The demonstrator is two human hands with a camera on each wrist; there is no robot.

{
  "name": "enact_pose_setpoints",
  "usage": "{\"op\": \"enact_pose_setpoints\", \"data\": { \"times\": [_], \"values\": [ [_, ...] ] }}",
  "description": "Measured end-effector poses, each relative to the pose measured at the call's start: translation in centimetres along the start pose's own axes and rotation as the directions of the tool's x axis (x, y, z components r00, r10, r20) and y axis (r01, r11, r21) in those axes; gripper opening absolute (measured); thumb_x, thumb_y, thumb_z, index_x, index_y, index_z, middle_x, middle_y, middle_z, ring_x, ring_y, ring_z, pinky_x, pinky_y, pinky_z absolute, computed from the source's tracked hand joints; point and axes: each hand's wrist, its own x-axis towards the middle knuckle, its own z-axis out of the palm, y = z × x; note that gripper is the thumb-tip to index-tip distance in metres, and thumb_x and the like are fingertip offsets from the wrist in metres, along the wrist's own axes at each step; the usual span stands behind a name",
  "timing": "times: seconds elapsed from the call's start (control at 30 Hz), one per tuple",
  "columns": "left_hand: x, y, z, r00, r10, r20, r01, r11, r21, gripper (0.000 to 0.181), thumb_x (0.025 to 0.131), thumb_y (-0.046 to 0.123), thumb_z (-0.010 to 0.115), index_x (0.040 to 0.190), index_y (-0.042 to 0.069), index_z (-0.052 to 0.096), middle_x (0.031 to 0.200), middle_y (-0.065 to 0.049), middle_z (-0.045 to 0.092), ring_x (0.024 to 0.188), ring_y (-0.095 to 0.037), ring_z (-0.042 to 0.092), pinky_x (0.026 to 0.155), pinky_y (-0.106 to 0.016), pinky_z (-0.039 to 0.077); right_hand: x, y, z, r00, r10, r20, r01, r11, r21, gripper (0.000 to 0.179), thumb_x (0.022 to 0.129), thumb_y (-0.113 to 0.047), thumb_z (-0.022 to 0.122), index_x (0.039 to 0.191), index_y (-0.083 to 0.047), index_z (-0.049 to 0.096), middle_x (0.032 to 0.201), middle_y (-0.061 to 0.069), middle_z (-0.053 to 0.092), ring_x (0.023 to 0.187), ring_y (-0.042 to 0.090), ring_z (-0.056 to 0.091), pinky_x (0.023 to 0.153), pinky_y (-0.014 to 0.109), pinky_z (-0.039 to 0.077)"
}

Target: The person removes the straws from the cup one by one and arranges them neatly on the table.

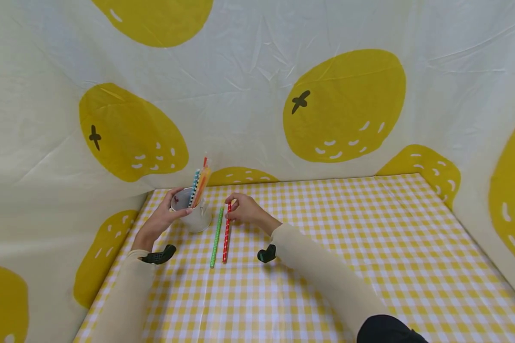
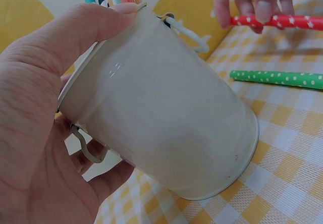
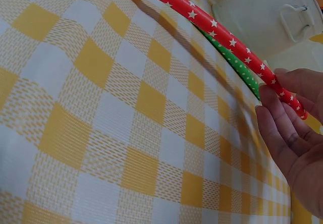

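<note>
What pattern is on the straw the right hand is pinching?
Red with small white stars. The red straw in the right hand shows best in the right wrist view.

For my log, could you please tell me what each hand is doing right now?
Left hand: holds the white cup.
Right hand: pinches the red straw.

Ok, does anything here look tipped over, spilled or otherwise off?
The white cup is tilted, not standing flat: the left hand grips its rim and leans it, straws still inside. Two straws lie on the table, green and red; the right hand pinches the red one. Nothing looks damaged.
</note>
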Motion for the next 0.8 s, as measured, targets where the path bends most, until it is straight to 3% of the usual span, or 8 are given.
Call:
{"op": "enact_pose_setpoints", "data": {
  "times": [0.13,0.23,0.43,0.8],
  "values": [
    [0.0,0.0,0.0,1.000,-0.008,-0.001,0.008,1.000,-0.005,0.087,0.096,0.032,0.072,0.162,0.026,0.016,0.165,-0.017,0.011,0.150,-0.039,0.017,0.114,-0.064,0.021,0.2,0.4,0.4,1.000,0.017,0.015,-0.018,1.000,0.013,0.047,0.089,-0.002,0.077,0.132,0.003,0.058,0.096,0.013,0.062,0.082,0.033,0.073,0.071,0.042,0.060],
    [0.1,0.0,0.0,1.000,-0.003,-0.001,0.002,1.000,-0.007,0.087,0.096,0.031,0.072,0.162,0.026,0.016,0.164,-0.018,0.013,0.148,-0.038,0.020,0.114,-0.063,0.022,0.3,0.6,0.7,0.999,0.033,0.011,-0.033,0.999,-0.022,0.047,0.088,-0.003,0.078,0.130,0.003,0.059,0.096,0.013,0.064,0.076,0.026,0.072,0.069,0.036,0.060],
    [0.1,0.0,0.1,1.000,0.009,0.001,-0.009,1.000,-0.022,0.087,0.096,0.027,0.072,0.162,0.024,0.016,0.163,-0.019,0.015,0.146,-0.038,0.022,0.113,-0.060,0.025,0.3,0.8,1.0,0.999,0.031,0.012,-0.027,0.979,-0.203,0.043,0.085,-0.008,0.082,0.124,0.002,0.065,0.087,0.006,0.064,0.062,0.010,0.059,0.060,0.022,0.051],
    [0.1,0.1,-0.1,1.000,0.002,0.015,-0.002,1.000,-0.008,0.091,0.096,0.027,0.073,0.163,0.019,0.012,0.163,-0.021,0.016,0.147,-0.040,0.021,0.114,-0.061,0.023,0.3,0.8,1.2,0.999,0.020,0.025,-0.013,0.970,-0.241,0.041,0.085,-0.008,0.082,0.121,0.003,0.067,0.085,0.005,0.064,0.060,0.009,0.058,0.059,0.021,0.049]
  ]
}}
